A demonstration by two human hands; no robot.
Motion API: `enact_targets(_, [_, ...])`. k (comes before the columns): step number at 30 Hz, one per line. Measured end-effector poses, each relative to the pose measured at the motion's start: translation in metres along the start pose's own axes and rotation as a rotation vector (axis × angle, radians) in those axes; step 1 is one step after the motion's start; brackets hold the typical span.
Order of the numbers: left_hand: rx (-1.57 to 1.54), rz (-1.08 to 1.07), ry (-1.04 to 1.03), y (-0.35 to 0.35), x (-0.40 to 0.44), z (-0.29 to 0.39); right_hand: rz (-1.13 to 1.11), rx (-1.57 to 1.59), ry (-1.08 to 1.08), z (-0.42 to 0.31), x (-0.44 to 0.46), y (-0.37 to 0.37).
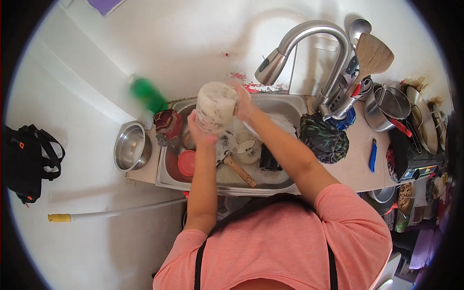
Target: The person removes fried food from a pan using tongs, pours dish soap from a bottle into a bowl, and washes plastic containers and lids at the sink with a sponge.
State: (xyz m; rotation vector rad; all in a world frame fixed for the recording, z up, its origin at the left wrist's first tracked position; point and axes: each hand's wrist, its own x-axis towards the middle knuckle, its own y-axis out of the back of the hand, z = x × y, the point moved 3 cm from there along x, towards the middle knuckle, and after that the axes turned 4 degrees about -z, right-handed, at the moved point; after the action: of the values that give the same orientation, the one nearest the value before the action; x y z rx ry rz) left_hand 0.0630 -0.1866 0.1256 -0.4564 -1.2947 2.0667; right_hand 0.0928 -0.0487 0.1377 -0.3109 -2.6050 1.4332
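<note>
A foam-covered, see-through container [216,107] is held up over the steel sink [166,182]. My left hand [202,131] grips its lower left side, fingers wrapped round it. At its upper right, my right hand [243,102] is closed on the edge, somewhat blurred; whether a sponge is in it I cannot tell. Below, in the sink, lie a red bowl [187,163], a wooden-handled utensil [240,171], a clear soapy vessel [245,147] and a dark object [269,159]. Part of a whitish dish [282,123] shows behind my right forearm.
Over the sink arches a faucet [316,26]. To the left are a steel bowl [132,147] and a green bottle [147,95]. Right of the sink stand a camouflage-patterned cloth bundle [324,137], a utensil holder [342,102], a pot [379,113] and a blue-handled item [372,155].
</note>
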Motion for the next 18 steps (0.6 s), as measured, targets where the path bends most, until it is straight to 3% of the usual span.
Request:
enact_targets(1, [-0.028,0.048,-0.043,0.000,0.001,-0.009,-0.048,-0.008,0.173,0.018,0.010,0.015])
enact_targets(4, [-0.107,0.156,-0.126,0.009,0.005,-0.031,0.477,-0.926,0.625,0.012,-0.036,-0.016])
enact_targets(7, [-0.142,0.199,-0.102,0.029,0.009,-0.041,0.534,-1.533,1.049,0.030,-0.055,-0.021])
enact_targets(10, [-0.123,0.191,-0.072,0.030,0.009,-0.038,0.281,-1.919,1.219,0.013,-0.073,-0.042])
enact_targets(13, [-0.043,0.113,-0.080,0.022,0.003,-0.032,-0.053,-2.043,1.171,-0.004,-0.054,-0.042])
enact_targets(15, [0.100,0.125,-0.097,0.020,-0.001,-0.027,-0.114,-1.902,0.701,-0.021,-0.039,-0.044])
enact_targets(16, [0.158,0.122,-0.103,0.017,-0.004,-0.024,-0.140,-1.810,0.476,-0.025,-0.032,-0.042])
enact_targets(18, [0.274,0.116,-0.121,0.001,-0.012,-0.016,-0.298,-1.227,0.349,-0.037,-0.027,-0.037])
